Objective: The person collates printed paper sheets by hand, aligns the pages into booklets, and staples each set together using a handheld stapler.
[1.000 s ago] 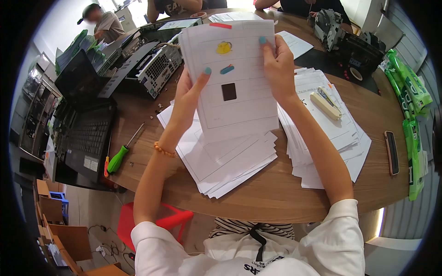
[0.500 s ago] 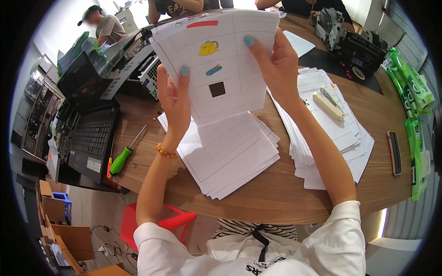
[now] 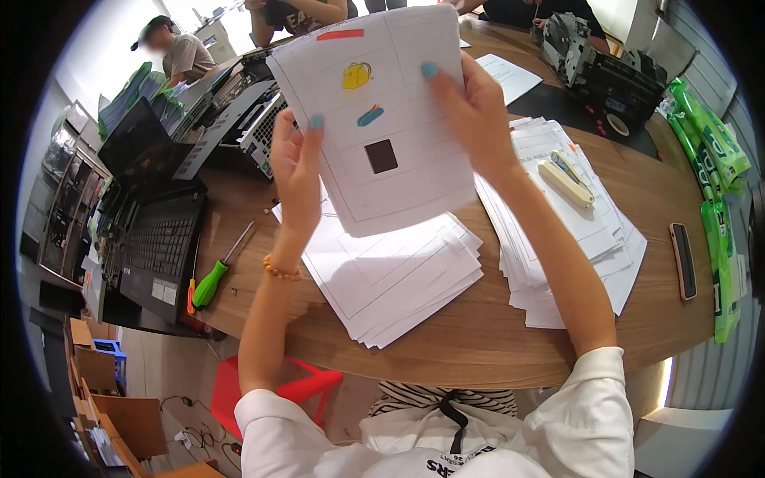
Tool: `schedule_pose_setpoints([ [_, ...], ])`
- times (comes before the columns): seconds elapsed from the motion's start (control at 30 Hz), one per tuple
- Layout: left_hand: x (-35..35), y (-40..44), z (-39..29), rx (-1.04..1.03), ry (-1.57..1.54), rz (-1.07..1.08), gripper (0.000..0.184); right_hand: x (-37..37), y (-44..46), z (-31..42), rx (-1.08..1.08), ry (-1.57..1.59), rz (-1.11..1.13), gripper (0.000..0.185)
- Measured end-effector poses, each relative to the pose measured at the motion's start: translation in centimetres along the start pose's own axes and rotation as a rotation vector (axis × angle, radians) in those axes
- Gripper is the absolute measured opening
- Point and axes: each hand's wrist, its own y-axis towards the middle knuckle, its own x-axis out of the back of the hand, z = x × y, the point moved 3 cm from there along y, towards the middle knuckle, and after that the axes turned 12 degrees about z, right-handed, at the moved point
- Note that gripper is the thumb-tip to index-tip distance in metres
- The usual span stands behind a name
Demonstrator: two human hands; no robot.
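Observation:
A stack of printed sheets [image 3: 398, 187], with a red strip, a yellow figure, a blue shape and a dark square on its top page, is held up between both hands. My left hand [image 3: 299, 163] grips its left edge, thumb on the front. My right hand [image 3: 474, 111] is closed on the right edge, also with the thumb in front. Below lies a loose pile of papers [image 3: 390, 291], partly hidden by the held sheets. Right of it, partly behind my right forearm, is another paper pile [image 3: 518, 271] with a cream stapler [image 3: 566, 184] on top.
An open laptop [image 3: 159, 247], a green screwdriver [image 3: 211, 284] and opened computer cases [image 3: 259, 139] are at left. A phone [image 3: 683, 261] and green packets [image 3: 721, 263] lie at right, with a dismantled black machine [image 3: 621, 88] behind. People are across the wooden table [image 3: 446, 350].
The held sheets and both hands have shifted left and slightly up since the first frame. The stack's lower edge tilted back in the middle frame and hangs lower again now.

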Motion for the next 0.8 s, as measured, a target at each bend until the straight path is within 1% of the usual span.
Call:
schedule_pose_setpoints([
  [0.07,0.3,0.7,-0.4,0.140,-0.173,-0.082,0.036,0.6,0.3,0.5,-0.337,0.226,0.253,0.026],
  [0.1,0.9,1.0,-0.4,0.139,-0.177,-0.082,0.036,1.2,0.2,0.0,-0.339,0.223,0.253,0.026],
  [0.17,1.9,1.3,0.0,0.342,-0.314,0.118,0.041,1.1,-0.6,-2.3,-0.598,0.166,0.534,0.026],
  [0.2,2.2,1.0,0.2,0.423,-0.121,0.244,0.036,0.8,-1.3,-2.9,-0.681,0.067,0.584,0.027],
  [0.23,2.6,0.7,0.8,0.422,-0.117,0.245,0.036,0.3,-1.8,-3.9,-0.678,0.069,0.583,0.027],
  [0.3,2.5,-0.5,2.7,0.753,0.120,0.497,0.031,-1.2,-2.7,-5.6,-0.600,-0.076,0.773,0.026],
  [0.43,1.9,-0.8,3.7,0.834,0.174,0.458,0.032,-2.7,-3.8,-6.7,-0.668,0.033,0.774,0.026],
  [0.5,1.0,-1.3,4.4,0.799,0.167,0.426,0.030,-3.1,-3.8,-6.5,-0.581,-0.120,0.790,0.027],
  [0.57,0.5,-1.6,5.6,0.730,0.081,0.442,0.027,-3.3,-3.9,-6.4,-0.576,-0.164,0.774,0.028],
  [0.63,0.2,-1.6,5.5,0.700,0.061,0.436,0.025,-2.8,-3.7,-6.0,-0.570,-0.217,0.758,0.029],
  [0.7,0.1,-1.6,5.9,0.662,0.033,0.432,0.023,-1.4,-2.6,-5.0,-0.438,-0.458,0.824,0.028],
  [0.77,0.6,-1.6,6.5,0.588,0.291,0.474,0.017,2.9,-1.2,-2.6,-0.413,-0.722,0.722,0.031],
  [0.8,0.5,-1.6,6.4,0.580,0.275,0.466,0.017,5.6,-0.7,-1.5,-0.393,-0.936,0.717,0.034],
])
